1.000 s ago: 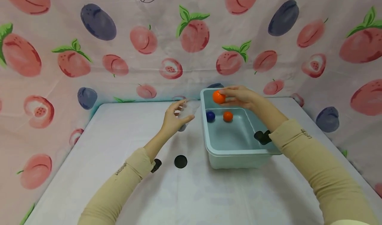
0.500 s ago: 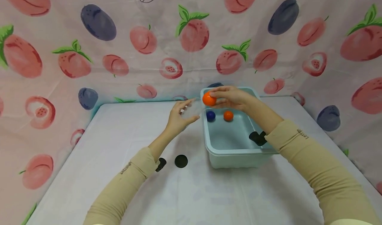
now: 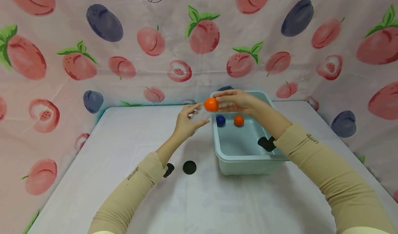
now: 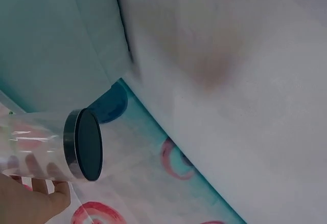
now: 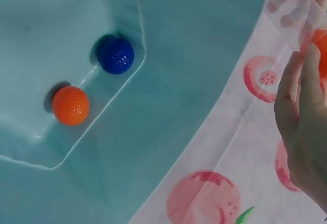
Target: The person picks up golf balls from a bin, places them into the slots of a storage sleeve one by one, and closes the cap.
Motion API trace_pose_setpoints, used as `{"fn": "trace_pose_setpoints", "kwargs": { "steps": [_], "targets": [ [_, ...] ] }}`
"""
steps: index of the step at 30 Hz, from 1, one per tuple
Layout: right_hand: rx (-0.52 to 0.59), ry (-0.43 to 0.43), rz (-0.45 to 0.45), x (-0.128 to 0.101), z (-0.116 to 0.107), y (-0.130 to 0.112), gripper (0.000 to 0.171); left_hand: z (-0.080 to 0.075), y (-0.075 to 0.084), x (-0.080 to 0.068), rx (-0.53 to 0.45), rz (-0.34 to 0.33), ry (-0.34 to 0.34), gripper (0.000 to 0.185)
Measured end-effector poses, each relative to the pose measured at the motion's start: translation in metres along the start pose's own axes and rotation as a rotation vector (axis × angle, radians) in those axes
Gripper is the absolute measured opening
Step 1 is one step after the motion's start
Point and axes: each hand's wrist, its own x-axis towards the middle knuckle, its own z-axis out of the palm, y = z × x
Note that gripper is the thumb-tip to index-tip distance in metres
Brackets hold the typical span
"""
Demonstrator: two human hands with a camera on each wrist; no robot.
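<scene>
A clear plastic jar (image 3: 198,116) with a black end cap (image 4: 88,144) is gripped by my left hand (image 3: 186,125), tilted with its mouth toward the tub. At that mouth sits an orange golf ball (image 3: 211,104), held at the fingertips of my right hand (image 3: 237,101). In the right wrist view the ball (image 5: 322,52) is partly cut off by the frame edge. Below the right hand stands a light blue tub (image 3: 245,158). On its floor lie a blue golf ball (image 5: 116,55) and another orange golf ball (image 5: 70,105).
A black round lid (image 3: 189,167) lies on the white table (image 3: 140,130) left of the tub. Dark wrist cameras (image 3: 266,144) show near the sleeves. A fruit-patterned cloth (image 3: 177,30) hangs behind the table.
My right hand has carried the orange golf ball left, from over the tub to the jar's mouth. The left hand has shifted slightly right with the jar.
</scene>
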Motion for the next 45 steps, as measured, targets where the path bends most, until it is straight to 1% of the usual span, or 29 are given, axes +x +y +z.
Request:
{"fn": "trace_pose_setpoints", "kwargs": {
  "steps": [5,10,13,17,22,25,29,32,34,39,45],
  "targets": [
    [0.019,-0.015,-0.017,0.002,-0.003,0.002,0.039,0.001,-0.001,0.001,-0.001,0.021,-0.018,0.060],
    [0.025,-0.051,-0.022,0.003,-0.003,0.003,0.039,-0.001,-0.007,-0.002,-0.016,-0.002,-0.019,0.061],
    [0.016,-0.056,-0.018,0.003,-0.003,0.003,0.040,-0.002,-0.009,-0.003,-0.028,-0.006,-0.015,0.061],
    [-0.022,-0.038,-0.012,0.006,-0.006,0.003,0.044,-0.003,-0.009,-0.002,-0.034,-0.001,-0.019,0.060],
    [-0.057,-0.009,-0.002,0.010,-0.014,0.004,0.047,-0.005,-0.009,-0.003,-0.021,-0.012,-0.019,0.059],
    [-0.047,0.002,0.003,0.013,-0.020,0.006,0.047,-0.006,-0.009,-0.003,-0.019,-0.015,-0.014,0.059],
    [-0.050,-0.003,0.005,0.015,-0.029,0.008,0.045,-0.005,-0.009,-0.003,-0.023,-0.009,-0.007,0.059],
    [-0.073,-0.007,0.003,0.016,-0.037,0.008,0.045,-0.005,-0.009,-0.003,-0.025,-0.002,-0.005,0.059],
    [-0.096,0.006,0.006,0.016,-0.041,0.009,0.045,-0.005,-0.009,-0.002,-0.024,0.000,-0.007,0.059],
    [-0.158,0.036,0.022,0.018,-0.050,0.010,0.047,-0.005,-0.009,-0.002,-0.021,-0.019,-0.013,0.059],
    [-0.204,0.059,0.049,0.026,-0.058,0.013,0.048,-0.006,-0.008,-0.002,-0.067,-0.055,0.007,0.060]
  ]
}}
